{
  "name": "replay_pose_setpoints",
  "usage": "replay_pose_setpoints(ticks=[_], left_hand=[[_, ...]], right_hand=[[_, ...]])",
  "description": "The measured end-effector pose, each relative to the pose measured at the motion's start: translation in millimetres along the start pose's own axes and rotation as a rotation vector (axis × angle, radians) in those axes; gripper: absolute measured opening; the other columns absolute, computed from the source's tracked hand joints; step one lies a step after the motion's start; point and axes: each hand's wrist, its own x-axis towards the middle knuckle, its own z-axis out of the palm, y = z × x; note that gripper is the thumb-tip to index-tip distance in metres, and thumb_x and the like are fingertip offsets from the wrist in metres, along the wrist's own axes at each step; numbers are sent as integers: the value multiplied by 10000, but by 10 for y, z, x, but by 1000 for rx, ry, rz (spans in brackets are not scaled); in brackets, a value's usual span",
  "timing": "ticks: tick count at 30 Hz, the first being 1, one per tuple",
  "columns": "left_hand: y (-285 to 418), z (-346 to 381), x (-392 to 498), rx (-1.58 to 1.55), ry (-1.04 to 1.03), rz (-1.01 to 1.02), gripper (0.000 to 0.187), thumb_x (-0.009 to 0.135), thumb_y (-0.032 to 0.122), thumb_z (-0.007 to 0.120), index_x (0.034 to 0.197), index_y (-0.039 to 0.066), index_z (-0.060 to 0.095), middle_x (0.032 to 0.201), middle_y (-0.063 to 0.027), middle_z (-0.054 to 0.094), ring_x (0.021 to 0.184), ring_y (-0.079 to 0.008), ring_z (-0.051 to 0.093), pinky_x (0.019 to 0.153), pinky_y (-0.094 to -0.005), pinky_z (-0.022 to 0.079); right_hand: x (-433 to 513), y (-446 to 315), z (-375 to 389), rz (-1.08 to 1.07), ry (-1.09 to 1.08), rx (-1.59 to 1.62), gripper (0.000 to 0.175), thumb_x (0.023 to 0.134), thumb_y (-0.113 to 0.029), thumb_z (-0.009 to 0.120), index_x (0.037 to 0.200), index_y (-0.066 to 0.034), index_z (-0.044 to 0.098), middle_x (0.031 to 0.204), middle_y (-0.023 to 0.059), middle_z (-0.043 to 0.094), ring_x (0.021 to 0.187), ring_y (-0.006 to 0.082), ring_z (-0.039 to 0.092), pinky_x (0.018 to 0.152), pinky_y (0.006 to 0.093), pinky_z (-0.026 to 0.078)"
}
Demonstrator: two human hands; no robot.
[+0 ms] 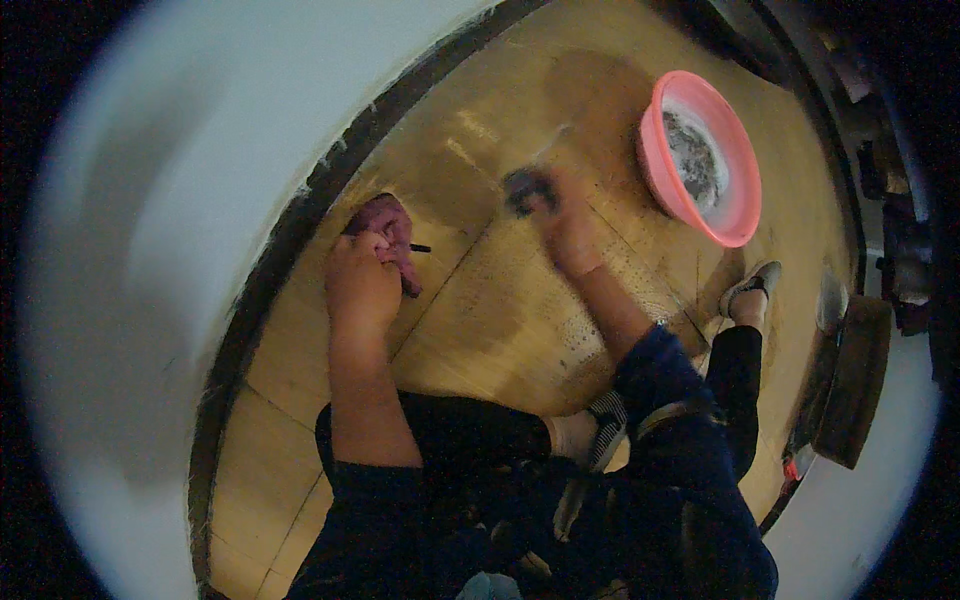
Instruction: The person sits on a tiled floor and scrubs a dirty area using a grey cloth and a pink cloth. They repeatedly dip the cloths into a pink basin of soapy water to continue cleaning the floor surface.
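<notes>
My left hand is closed on a purple-pink cloth, low at the tiled floor beside the dark skirting. A short black rod-like piece sticks out from the cloth's right side; what it belongs to is hidden. Further right, my right hand is blurred and grips a dark scrubber against the floor. The scrubber's exact kind is too blurred to tell. Wet, soapy marks show on the tan tiles around that hand.
A pink plastic basin with grey, foamy water stands at the upper right. The white wall and its dark skirting curve along the left. My striped shoes are on the floor. A brown box-like object lies far right.
</notes>
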Motion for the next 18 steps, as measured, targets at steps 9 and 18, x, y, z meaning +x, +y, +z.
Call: replay_pose_setpoints(ticks=[9,18], left_hand=[[33,85,-43,68,-101,-23,213,817,169,553,1013,104,604,1073,-155,547,1045,-372,526,864,-486,450],[147,101,-28,124,-166,-65,293,861,216,539,1138,120,556,1142,-153,523,1086,-355,522,868,-498,445]], right_hand=[[275,313,737,-387,-98,-445,486,828,-138,587,1304,-145,488,1402,172,412,1277,373,395,1017,448,373],[-531,177,975,-557,-133,-163,476,719,-136,715,1166,-87,561,1249,176,485,1213,374,424,1012,493,364]])
